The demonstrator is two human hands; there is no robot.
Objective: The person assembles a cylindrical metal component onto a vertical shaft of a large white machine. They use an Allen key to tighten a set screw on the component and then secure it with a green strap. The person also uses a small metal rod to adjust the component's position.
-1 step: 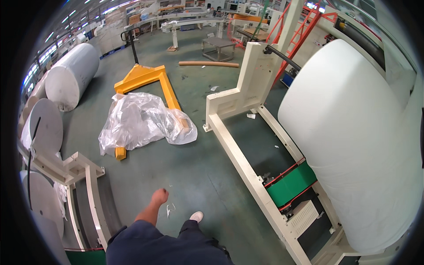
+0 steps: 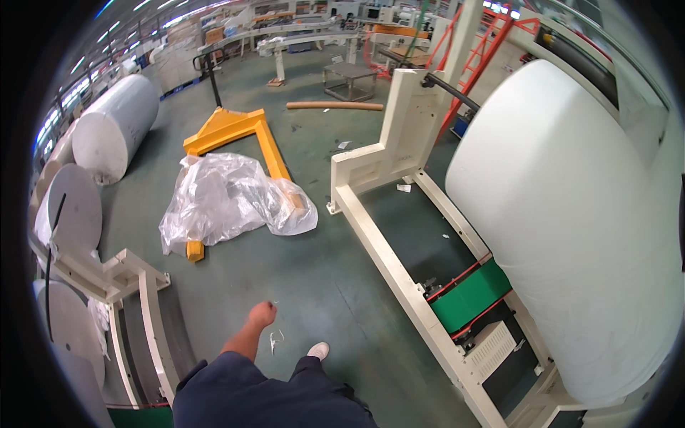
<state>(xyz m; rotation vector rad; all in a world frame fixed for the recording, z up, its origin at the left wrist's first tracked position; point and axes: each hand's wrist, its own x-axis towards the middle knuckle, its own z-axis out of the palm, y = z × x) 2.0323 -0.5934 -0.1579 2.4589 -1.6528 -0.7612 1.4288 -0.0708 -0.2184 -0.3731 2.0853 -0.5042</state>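
Left hand (image 2: 262,314), the nearer since the right is out of view, its fingers (image 2: 269,311) curled into a loose fist, contents indiscernible, with the white strip (image 2: 272,344) lying lengthwise fore-and-aft on the floor (image 2: 321,278) to its lower right.

A red ladder (image 2: 479,60) is seen at the upper right. At the upper centre, a low grey table (image 2: 349,73) is placed, with a brown tube (image 2: 334,105) laid below it in the frame. A large pale roll (image 2: 121,118) is laid at the upper left, under lit ceiling lights (image 2: 141,5).
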